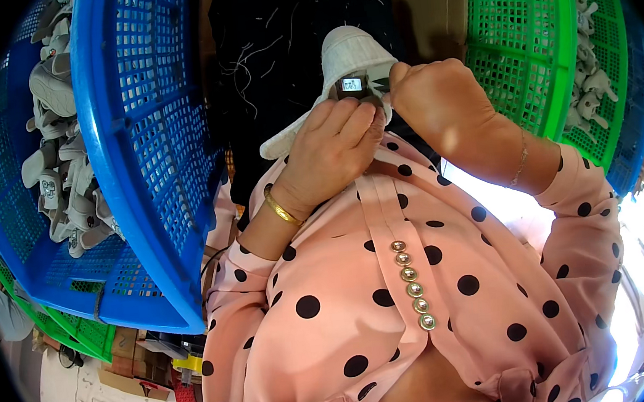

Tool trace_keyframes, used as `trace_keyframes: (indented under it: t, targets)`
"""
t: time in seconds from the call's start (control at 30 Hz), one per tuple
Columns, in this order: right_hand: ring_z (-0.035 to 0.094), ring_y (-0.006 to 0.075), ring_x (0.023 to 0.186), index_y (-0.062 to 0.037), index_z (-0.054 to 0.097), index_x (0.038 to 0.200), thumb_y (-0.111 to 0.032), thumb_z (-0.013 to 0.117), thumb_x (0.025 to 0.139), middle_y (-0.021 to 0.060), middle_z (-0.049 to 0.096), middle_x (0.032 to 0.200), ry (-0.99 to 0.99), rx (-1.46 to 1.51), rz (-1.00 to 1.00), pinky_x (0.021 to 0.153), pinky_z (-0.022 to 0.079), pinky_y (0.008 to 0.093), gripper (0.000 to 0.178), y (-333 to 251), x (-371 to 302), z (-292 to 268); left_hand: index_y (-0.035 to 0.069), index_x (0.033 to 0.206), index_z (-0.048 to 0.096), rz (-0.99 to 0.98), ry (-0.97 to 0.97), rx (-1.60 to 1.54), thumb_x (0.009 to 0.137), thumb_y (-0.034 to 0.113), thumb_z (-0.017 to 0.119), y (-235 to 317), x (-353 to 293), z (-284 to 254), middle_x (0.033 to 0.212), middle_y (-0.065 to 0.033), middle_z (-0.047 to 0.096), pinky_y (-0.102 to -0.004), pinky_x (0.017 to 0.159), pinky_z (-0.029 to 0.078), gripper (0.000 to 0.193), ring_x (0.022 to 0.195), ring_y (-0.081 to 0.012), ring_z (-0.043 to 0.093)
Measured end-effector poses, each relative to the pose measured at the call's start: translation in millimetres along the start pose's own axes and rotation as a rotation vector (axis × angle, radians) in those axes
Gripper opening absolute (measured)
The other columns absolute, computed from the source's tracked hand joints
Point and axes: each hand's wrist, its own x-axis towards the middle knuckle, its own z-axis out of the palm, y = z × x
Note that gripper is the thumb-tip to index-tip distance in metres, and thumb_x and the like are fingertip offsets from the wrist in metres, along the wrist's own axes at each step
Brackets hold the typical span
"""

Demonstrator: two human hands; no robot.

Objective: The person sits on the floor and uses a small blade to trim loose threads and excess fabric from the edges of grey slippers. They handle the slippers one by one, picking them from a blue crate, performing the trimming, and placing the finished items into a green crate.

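Note:
A white shoe upper (351, 49) lies over my dark-covered lap, its rounded end pointing away from me. My left hand (336, 142) is closed on its near side, fingers curled over the edge. In the opening, just beyond those fingers, sits a small dark piece with a pale, bright rectangle (352, 85). My right hand (439, 99) is closed at the right edge of the upper. From its fingers pokes the dark pointed tip (381, 85) of a small tool that looks like thread snips; the rest is hidden in the hand.
At the left stands a big blue plastic basket (102, 143) holding many grey-white shoe uppers (56, 90). A green basket (518, 38) rises close by my right arm, with more pale pieces (591, 85) beyond its wall. Loose white threads (252, 58) cling to the dark cloth.

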Motion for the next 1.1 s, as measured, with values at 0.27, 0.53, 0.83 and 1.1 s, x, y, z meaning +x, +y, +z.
trace_keyframes:
  t: [0.27,0.53,0.83,1.1]
  targets:
    - [0.067,0.0206,0.064,-0.004,0.06,0.077,-0.007,0.065,0.07,0.0083,0.062,0.066,-0.061,-0.105,-0.056,0.054,0.05,0.0299,0.009,-2,9,2,0.0,0.099,0.069,0.036,-0.003,-0.01,0.073,0.005,0.069,0,5,4,0.102,-0.0095,0.062,-0.0352,0.074,0.049,0.026,0.09,-0.0255,0.061]
    - [0.067,0.0231,0.071,-0.0067,0.065,0.073,-0.008,0.075,0.06,0.0089,0.063,0.072,-0.262,-0.049,-0.12,0.057,0.049,0.0308,0.016,6,13,-12,-0.001,0.099,0.069,0.042,-0.018,-0.025,0.073,0.004,0.068,1,6,5,0.103,-0.0096,0.061,-0.0352,0.076,0.05,0.026,0.091,-0.0251,0.06]
    - [0.067,0.0216,0.074,-0.0068,0.069,0.077,-0.019,0.088,0.048,0.0056,0.064,0.075,-0.299,-0.026,-0.101,0.062,0.049,0.0308,0.037,7,18,-14,0.0,0.08,0.071,0.101,0.018,0.039,0.071,0.008,0.065,0,9,7,0.099,-0.008,0.06,-0.0309,0.079,0.046,0.013,0.091,-0.0216,0.055]
    - [0.067,0.0235,0.07,-0.0063,0.068,0.071,-0.017,0.086,0.047,0.0081,0.066,0.072,-0.256,-0.01,-0.123,0.059,0.049,0.0321,0.032,9,21,-10,0.0,0.083,0.071,0.11,0.016,0.05,0.07,0.01,0.065,0,10,8,0.101,-0.0086,0.06,-0.0302,0.081,0.045,0.017,0.094,-0.0218,0.055]
